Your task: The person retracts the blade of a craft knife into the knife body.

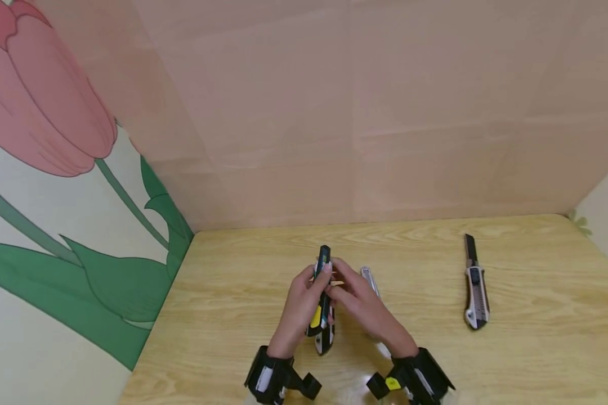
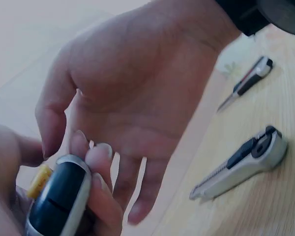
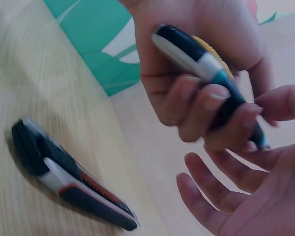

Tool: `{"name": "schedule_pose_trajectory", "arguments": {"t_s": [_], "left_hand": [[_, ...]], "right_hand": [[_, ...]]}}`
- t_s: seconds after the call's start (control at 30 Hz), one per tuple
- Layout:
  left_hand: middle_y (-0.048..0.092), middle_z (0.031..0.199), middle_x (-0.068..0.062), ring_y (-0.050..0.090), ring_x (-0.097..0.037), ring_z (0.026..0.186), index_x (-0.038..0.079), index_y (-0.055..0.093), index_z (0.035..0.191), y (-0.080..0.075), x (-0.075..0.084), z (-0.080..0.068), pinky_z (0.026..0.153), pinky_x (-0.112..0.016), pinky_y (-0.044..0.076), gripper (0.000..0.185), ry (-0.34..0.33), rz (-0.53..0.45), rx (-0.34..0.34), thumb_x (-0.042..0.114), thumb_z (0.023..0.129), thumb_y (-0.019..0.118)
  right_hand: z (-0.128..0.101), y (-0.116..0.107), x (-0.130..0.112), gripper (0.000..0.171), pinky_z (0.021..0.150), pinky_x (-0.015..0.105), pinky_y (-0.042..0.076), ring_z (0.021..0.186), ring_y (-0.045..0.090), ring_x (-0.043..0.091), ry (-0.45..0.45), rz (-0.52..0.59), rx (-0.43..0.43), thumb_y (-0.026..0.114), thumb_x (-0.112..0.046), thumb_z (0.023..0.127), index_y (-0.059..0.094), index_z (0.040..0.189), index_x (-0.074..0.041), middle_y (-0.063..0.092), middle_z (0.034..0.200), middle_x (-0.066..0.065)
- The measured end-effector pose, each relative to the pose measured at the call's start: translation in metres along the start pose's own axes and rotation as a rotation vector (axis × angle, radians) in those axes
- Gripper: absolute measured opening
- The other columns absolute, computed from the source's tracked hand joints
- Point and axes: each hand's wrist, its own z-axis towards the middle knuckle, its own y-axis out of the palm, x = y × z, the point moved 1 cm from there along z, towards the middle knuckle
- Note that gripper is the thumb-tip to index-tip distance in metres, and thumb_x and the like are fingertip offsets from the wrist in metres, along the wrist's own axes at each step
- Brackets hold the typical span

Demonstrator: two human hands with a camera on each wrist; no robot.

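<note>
Knife in hand: a black, yellow and teal utility knife (image 1: 323, 292) stood raised above the middle of the wooden table (image 1: 537, 349).
Left hand (image 1: 304, 304): fingers wrapped round its body.
Right hand (image 1: 360, 301): fingers loose, spread beside the tip, gripping nothing.
Table: three more cutters lay there, one (image 1: 475, 288) far right.
Room: pink wall, tulip mural (image 1: 45, 112).

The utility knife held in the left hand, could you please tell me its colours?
Black utility knife with yellow slider, grey edge and teal tip; clearest in the right wrist view.
</note>
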Motion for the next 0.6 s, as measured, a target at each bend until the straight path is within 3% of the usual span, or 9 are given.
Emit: {"name": "schedule_pose_trajectory", "arguments": {"t_s": [0.17, 0.3, 0.43, 0.6], "left_hand": [[0.064, 0.079, -0.011, 0.059, -0.020, 0.056, 0.005, 0.059, 0.113, -0.005, -0.006, 0.003, 0.047, -0.027, 0.054, 0.039, 0.085, 0.114, 0.040, 0.041, 0.101, 0.066], [0.064, 0.078, -0.011, 0.059, -0.022, 0.054, 0.004, 0.059, 0.106, -0.013, -0.009, 0.008, 0.045, -0.029, 0.055, 0.033, 0.116, 0.197, 0.101, 0.035, 0.101, 0.069], [0.063, 0.079, -0.006, 0.059, -0.018, 0.053, 0.005, 0.060, 0.102, -0.022, -0.011, 0.010, 0.047, -0.028, 0.053, 0.031, 0.123, 0.349, 0.179, 0.035, 0.101, 0.068], [0.053, 0.070, 0.000, 0.050, -0.012, 0.051, 0.006, 0.059, 0.098, -0.032, -0.013, 0.009, 0.047, -0.025, 0.042, 0.027, 0.099, 0.533, 0.243, 0.030, 0.102, 0.067]], "right_hand": [[0.001, -0.009, 0.004, 0.053, 0.098, 0.055, 0.053, 0.124, 0.059, 0.030, -0.091, -0.184, 0.019, 0.058, -0.011, 0.103, 0.043, 0.154, -0.017, 0.056, 0.145, 0.008], [0.001, -0.020, 0.007, 0.060, 0.093, 0.055, 0.055, 0.121, 0.061, 0.033, -0.143, -0.314, 0.042, 0.060, 0.001, 0.096, 0.045, 0.153, -0.013, 0.060, 0.138, 0.011], [0.000, -0.035, 0.011, 0.057, 0.090, 0.050, 0.057, 0.117, 0.063, 0.031, -0.118, -0.351, 0.084, 0.057, 0.006, 0.095, 0.048, 0.150, -0.011, 0.064, 0.132, 0.011], [-0.006, -0.058, 0.020, 0.049, 0.089, 0.049, 0.056, 0.114, 0.065, 0.032, -0.097, -0.388, 0.140, 0.055, 0.006, 0.098, 0.054, 0.144, -0.009, 0.066, 0.127, 0.010]]}}
